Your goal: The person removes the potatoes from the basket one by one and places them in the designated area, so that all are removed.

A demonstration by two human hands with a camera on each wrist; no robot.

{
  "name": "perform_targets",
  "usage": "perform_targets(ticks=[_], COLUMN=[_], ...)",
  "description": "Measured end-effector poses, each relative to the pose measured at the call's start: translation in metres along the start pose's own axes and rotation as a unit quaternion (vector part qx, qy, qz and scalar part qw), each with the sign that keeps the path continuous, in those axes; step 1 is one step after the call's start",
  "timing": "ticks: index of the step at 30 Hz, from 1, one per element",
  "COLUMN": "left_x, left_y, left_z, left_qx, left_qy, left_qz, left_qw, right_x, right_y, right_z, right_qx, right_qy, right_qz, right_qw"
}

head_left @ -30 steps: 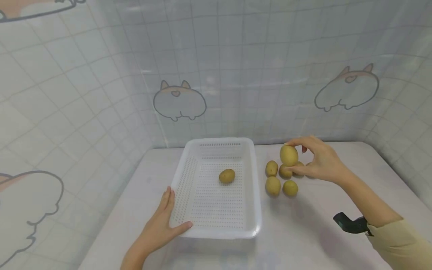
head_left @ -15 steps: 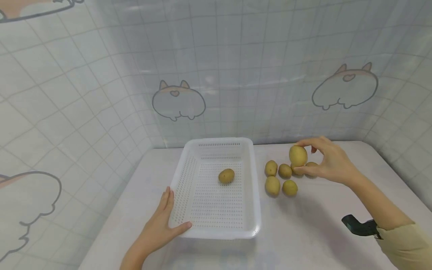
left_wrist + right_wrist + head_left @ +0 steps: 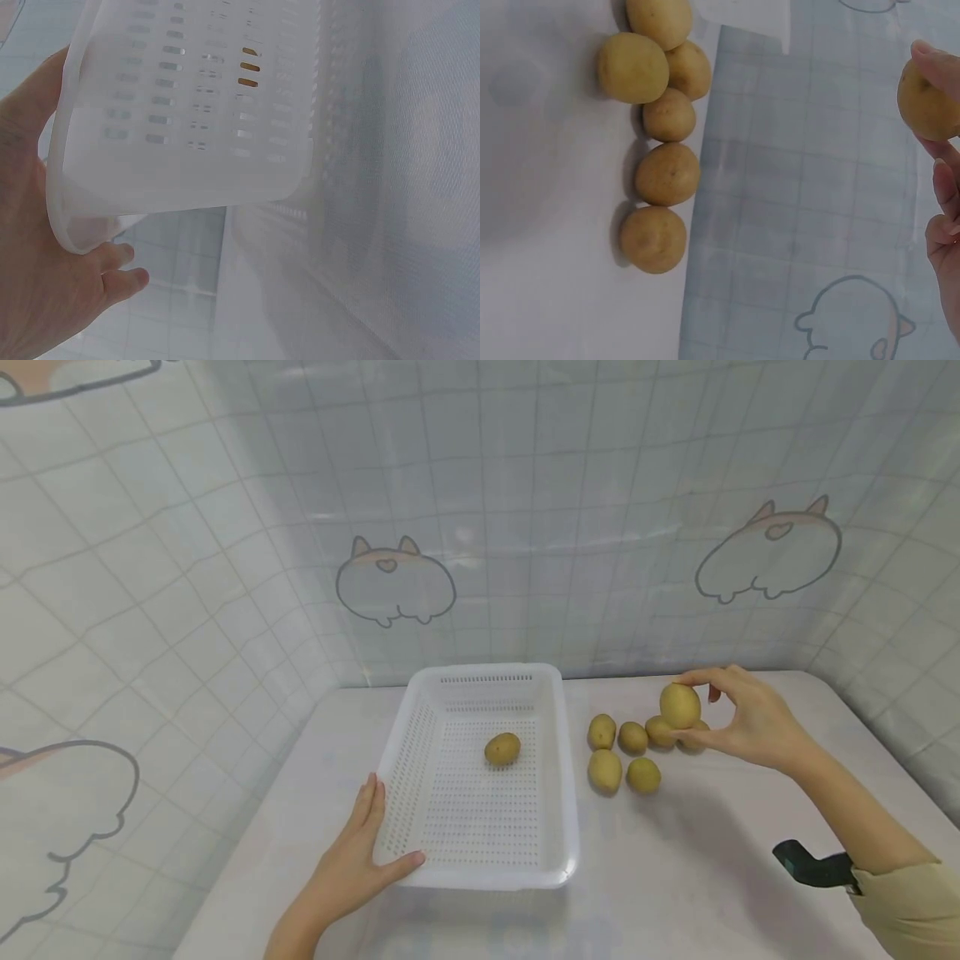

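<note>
In the head view my left hand holds the near left corner of a white perforated plastic basket. Its thumb lies over the front rim, with the fingers along the left side. One brown-yellow potato sits inside the basket, showing through the slots in the left wrist view. My right hand pinches a larger yellow potato between thumb and fingers, raised over the row at the right. Beneath it, that potato partly covers another potato. In the right wrist view the held potato appears at the right edge.
Several loose potatoes lie to the right of the basket on the white table, some in a row near its back edge. A grid-patterned sheet rises behind and at both sides. A dark device is on the right wrist.
My right hand has moved to the right along the row, still pinching the potato, uncovering potatoes that it hid before. The left hand, basket and the potato inside stay in place.
</note>
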State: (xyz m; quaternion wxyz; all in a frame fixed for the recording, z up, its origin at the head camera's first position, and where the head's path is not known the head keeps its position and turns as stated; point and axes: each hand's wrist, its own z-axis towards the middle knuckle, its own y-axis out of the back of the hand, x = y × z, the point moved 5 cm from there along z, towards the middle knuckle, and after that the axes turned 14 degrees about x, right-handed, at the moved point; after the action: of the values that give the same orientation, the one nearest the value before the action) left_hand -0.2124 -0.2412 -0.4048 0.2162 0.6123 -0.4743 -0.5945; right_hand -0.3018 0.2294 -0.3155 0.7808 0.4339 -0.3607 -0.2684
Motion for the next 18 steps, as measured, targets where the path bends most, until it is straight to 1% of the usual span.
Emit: perform_targets(ticks=[3, 12, 15, 18], left_x=[0.000, 0.001, 0.001, 0.002], left_y=[0.000, -0.002, -0.002, -0.002], left_z=[0.000, 0.001, 0.001, 0.001], left_qx=[0.001, 0.002, 0.000, -0.001], left_qy=[0.000, 0.003, 0.001, 0.000], left_qz=[-0.001, 0.001, 0.002, 0.000], left_qw=[1.0000, 1.0000, 1.0000, 1.0000], right_x=[-0.006, -0.025, -0.033, -0.041], right_y=[-0.004, -0.025, -0.032, -0.042], right_z=[-0.002, -0.009, -0.013, -0.017], right_qx=[0.009, 0.059, 0.083, 0.117], right_qy=[-0.013, -0.061, -0.075, -0.097], right_qz=[-0.001, -0.002, -0.006, -0.009], right_qw=[0.9999, 0.9964, 0.9937, 0.9884])
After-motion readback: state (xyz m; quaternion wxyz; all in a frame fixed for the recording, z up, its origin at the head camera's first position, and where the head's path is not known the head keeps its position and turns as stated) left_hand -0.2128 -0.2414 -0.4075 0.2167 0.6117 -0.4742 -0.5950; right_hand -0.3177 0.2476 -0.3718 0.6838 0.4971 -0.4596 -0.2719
